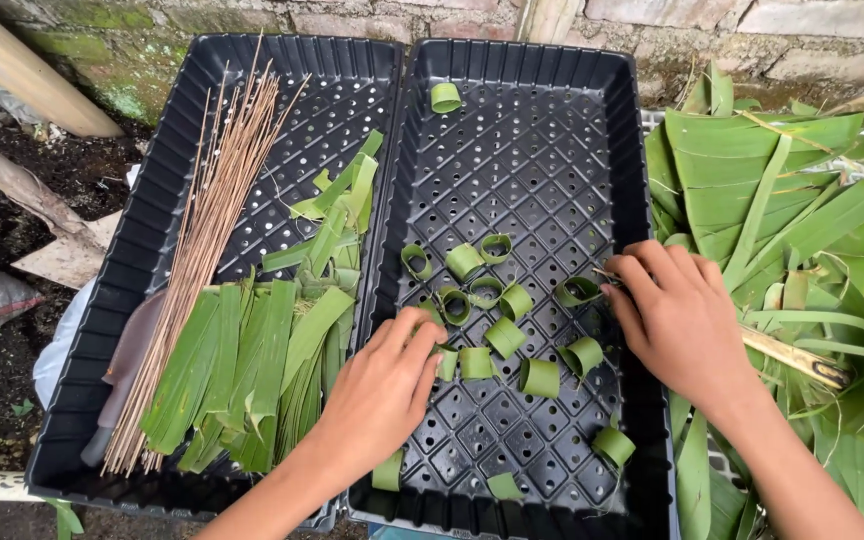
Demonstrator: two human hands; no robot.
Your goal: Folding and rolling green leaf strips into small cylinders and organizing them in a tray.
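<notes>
While reaching into the right tray [642, 180], resting the left hand [382, 395] knuckles-up on a leaf ring [445, 362] at 7 o'clock of the ring cluster [505, 335]; fingers curled, grip hidden, so cannot tell. Pinching a ring [578, 291] and a thin stick with the right hand [674, 320] at 3 o'clock. Possibly risking a ring springing open if the stick slips, or knocking neighbours out of line. Sitting at 9 o'clock, the left tray [157, 200] holding sticks [202, 250] and strips [242, 370]. Lying at 3 o'clock, leaves [752, 170]; running along 12 o'clock, a mossy brick wall [652, 20]; outdoors, bare soil at 9.
</notes>
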